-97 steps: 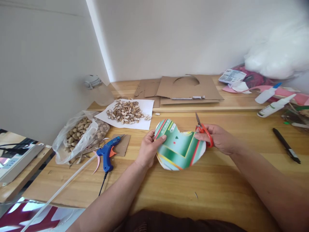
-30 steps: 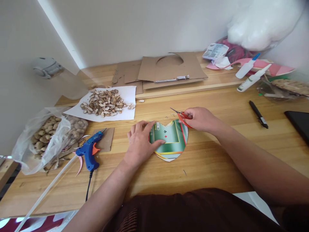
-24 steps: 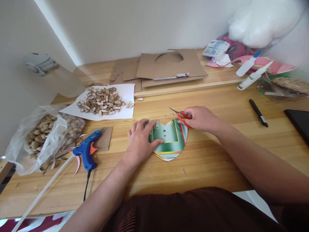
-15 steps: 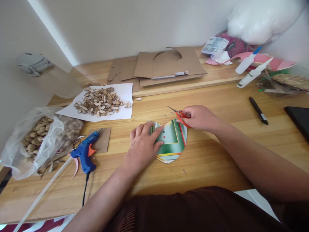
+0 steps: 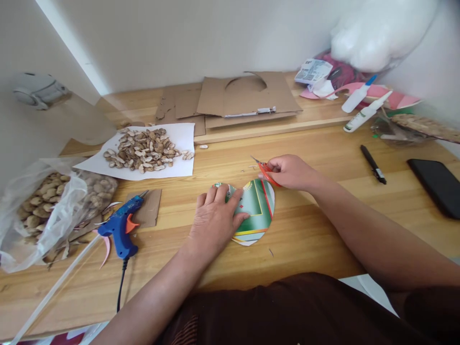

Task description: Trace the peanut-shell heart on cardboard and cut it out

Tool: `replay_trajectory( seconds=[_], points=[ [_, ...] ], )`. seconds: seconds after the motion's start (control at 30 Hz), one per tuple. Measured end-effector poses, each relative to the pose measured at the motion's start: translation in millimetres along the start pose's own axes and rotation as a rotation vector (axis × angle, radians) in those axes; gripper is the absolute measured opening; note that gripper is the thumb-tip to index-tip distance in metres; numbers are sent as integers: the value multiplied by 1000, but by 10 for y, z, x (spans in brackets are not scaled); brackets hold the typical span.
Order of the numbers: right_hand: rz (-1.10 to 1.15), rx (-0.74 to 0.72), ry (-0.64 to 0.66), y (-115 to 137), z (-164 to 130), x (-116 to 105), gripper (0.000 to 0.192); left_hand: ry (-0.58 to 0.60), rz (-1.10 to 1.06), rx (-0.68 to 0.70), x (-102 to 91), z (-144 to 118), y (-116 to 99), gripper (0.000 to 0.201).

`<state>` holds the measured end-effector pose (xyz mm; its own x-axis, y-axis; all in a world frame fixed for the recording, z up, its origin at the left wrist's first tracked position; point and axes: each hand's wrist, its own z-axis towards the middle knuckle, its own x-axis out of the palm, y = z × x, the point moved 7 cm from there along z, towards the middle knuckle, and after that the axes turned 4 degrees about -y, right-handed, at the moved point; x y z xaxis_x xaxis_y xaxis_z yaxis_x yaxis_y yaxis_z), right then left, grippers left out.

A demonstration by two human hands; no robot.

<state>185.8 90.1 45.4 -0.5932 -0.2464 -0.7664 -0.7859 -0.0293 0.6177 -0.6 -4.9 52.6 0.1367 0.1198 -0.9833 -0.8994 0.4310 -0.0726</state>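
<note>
Card: heart-shaped card (image 5: 256, 211) lies flat near the table's (image 5: 323, 230) front edge.
Left hand: left hand (image 5: 214, 221) spread open, palm pressing the card, likely to pin it flat.
Right hand: right hand (image 5: 292, 171) closed around scissors (image 5: 264, 170) at the card's far edge.
Surroundings: glue gun (image 5: 120, 230) toward the left edge; cardboard (image 5: 244, 93) at the back by the wall.

You are looking at a heart-shaped card (image 5: 257, 211) printed green with red and yellow stripes, red-handled scissors (image 5: 265, 171), a blue glue gun (image 5: 120, 227) with an orange trigger, a black marker (image 5: 373, 164), a black phone (image 5: 436, 186), brown cardboard (image 5: 247, 93), and pink paper (image 5: 377, 93).
</note>
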Motion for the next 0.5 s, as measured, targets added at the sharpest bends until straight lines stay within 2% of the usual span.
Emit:
replay_trajectory(
  seconds=[0.07,0.17,0.3,0.4,0.5],
  points=[
    [24,18,-49,-60,38,-49,36,0,-4,0,33,0,9,54],
    [-88,28,-132,-161,85,-166,33,-30,-36,-18,57,5,37,57],
    [-284,47,-226,-241,77,-341,27,-173,-159,-20,-35,1,51,62],
    [-305,27,-231,-226,29,-393,25,-250,-333,169,-130,-46,-97,44],
    [-286,-10,-237,-212,-10,-416,22,-207,-484,432,-162,-143,-325,24]
  ],
)
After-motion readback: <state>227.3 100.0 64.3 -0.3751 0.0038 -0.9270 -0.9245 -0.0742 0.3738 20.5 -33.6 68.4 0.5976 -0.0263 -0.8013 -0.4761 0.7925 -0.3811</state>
